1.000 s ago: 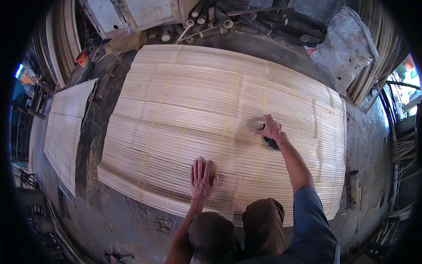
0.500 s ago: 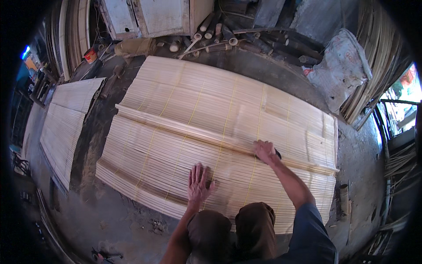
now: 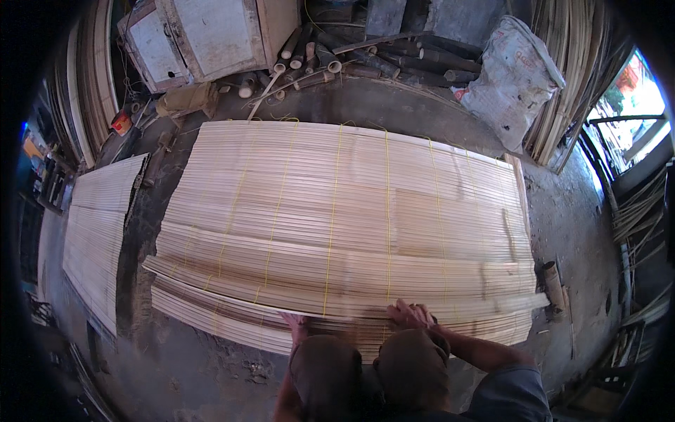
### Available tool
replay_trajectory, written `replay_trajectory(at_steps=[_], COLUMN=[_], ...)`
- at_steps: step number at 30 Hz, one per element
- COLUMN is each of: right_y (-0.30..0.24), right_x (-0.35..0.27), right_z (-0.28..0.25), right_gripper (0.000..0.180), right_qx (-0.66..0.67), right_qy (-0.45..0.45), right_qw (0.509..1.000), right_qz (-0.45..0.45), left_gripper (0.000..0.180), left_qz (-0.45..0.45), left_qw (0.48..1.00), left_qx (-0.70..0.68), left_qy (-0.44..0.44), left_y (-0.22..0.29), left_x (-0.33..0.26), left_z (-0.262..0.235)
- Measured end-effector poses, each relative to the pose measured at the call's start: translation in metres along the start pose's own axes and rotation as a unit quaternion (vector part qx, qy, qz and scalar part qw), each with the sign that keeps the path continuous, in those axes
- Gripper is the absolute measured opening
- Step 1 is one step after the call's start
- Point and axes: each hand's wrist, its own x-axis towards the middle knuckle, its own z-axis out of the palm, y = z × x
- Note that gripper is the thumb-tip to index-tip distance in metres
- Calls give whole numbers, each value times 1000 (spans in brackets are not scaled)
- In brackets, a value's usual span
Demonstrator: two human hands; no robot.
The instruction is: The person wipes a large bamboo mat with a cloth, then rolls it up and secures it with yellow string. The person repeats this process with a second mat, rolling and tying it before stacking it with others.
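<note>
— Across the grey concrete floor point(image 3: 576, 232), what is laid out, and how far along does the work look?

— One wide mat of pale split-bamboo slats bound with yellow cords point(image 3: 351, 204) is spread flat over the middle of the floor. Its near edge has been lifted and turned over into a low fold point(image 3: 337, 292), so the rolling is judged barely begun; nearly the whole mat is left lying open.

— How many of each thing are counted?

— Two slat mats: the wide one and a narrower second mat point(image 3: 95, 246) by the floor's left edge. About six yellow binding cords are made out on the wide mat. One white woven sack point(image 3: 510, 81) is propped at the far right corner, beside a heap of dark bamboo poles point(image 3: 365, 56) too tangled to be counted.

— And the hands?

— The left hand point(image 3: 297, 323) is pressed flat under the folded edge, fingers spread, nothing clasped. The right hand point(image 3: 410, 314) is laid over the same edge; whether it is curled round the slats cannot be told.
</note>
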Motion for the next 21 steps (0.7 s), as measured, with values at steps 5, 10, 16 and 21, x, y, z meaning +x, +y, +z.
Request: replay_trajectory(at_steps=[5,10,16,21], right_y=[22,30,12,-27], right_x=[24,54,62,-46], right_z=[22,3,-26,-14], right_gripper=[40,35,25,15], right_qx=[-133,-261,-62,-79], right_qy=[61,2,-119,-87], right_qw=[989,962,990,993], right_qz=[20,-84,43,-16], left_gripper=[84,86,76,60], left_qz=[8,13,-130,-190], left_qw=[999,999,987,961], left_qx=[29,35,82,91], left_qy=[42,31,-37,-180], left_y=[2,32,84,140], left_x=[21,42,10,-140], left_z=[8,6,-48,-205])
